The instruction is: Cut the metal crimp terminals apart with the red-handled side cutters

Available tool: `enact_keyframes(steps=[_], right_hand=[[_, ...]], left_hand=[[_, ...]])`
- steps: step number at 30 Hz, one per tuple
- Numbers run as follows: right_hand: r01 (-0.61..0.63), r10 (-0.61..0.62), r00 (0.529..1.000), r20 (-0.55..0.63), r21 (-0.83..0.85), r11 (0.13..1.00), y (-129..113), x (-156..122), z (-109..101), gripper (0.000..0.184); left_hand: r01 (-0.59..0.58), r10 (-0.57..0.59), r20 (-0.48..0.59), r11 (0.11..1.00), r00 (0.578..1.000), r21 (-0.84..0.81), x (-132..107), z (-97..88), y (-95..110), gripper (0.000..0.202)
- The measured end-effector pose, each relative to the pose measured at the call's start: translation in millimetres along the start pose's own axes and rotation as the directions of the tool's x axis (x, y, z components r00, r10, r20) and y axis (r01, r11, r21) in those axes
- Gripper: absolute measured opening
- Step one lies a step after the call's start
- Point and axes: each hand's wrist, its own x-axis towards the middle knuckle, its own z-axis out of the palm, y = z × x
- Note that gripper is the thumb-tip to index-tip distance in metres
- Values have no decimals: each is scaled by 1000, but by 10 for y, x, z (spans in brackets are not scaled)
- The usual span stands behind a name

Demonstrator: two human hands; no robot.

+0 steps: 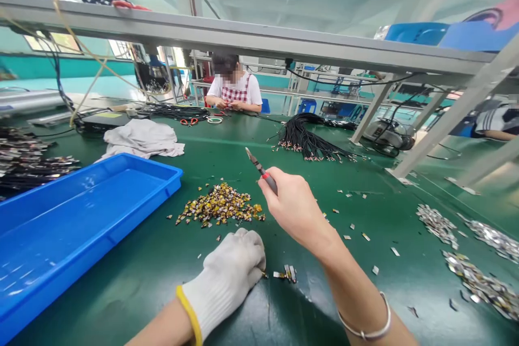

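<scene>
My right hand [295, 205], bare, is closed around a pointed hand tool [256, 162] with a metal tip and a grey and red handle. It holds the tool above the green table, tip pointing up and away. My left hand [235, 259] wears a white knitted glove with a yellow cuff. Its fingers are curled down at the tabletop, and a tiny yellowish bit shows by the fingertips; what they grip is mostly hidden. Just right of it lie several small silvery strips [290, 273]. Beyond the glove is a heap of small yellow and dark pieces [221, 203].
A blue tray [81, 211] stands at left, with a white cloth [141, 138] behind it. Black cables [310, 135] lie farther back, near orange-handled scissors [188, 121]. Silvery part piles [482, 281] spread at right. A metal shelf [243, 38] crosses overhead; a person [235, 89] sits opposite.
</scene>
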Motion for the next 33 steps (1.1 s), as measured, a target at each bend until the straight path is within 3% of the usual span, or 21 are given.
enact_keyframes(steps=[2, 4, 8, 11, 15, 17, 20, 24, 28, 33], right_hand=[[-15, 15, 1000, 23, 22, 1000, 15, 6, 21, 20], [-33, 31, 999, 40, 44, 999, 38, 16, 42, 20], [-88, 64, 990, 122, 208, 974, 73, 31, 124, 26], [-212, 64, 951, 303, 486, 848, 28, 18, 238, 29], [-372, -31, 874, 485, 708, 601, -100, -41, 373, 24], [-392, -81, 860, 504, 752, 530, -137, -65, 408, 18], [-339, -99, 891, 443, 795, 504, -125, -73, 434, 12], [-194, -121, 930, 346, 746, 637, -70, -62, 447, 9], [-116, -157, 928, 337, 665, 738, -75, -72, 437, 8], [-108, -146, 939, 312, 669, 735, -105, -85, 440, 9]], left_hand=[[82, -82, -1, 997, 997, -4, -16, -7, 14, 17], [194, -200, -46, 975, 979, -110, -46, -50, -17, 17], [370, -481, -176, 820, 859, -438, -118, -215, -152, 17], [288, -519, -345, 791, 782, -540, -147, -282, -230, 14], [68, -393, -622, 875, 677, -479, -150, -224, -278, 10], [5, -343, -685, 896, 643, -444, -155, -198, -276, 8], [22, -426, -595, 825, 682, -565, -171, -227, -250, 8], [132, -527, -368, 689, 766, -713, -180, -319, -232, 14], [238, -505, -323, 762, 800, -602, -187, -357, -240, 22], [271, -502, -342, 797, 795, -540, -216, -360, -244, 27]])
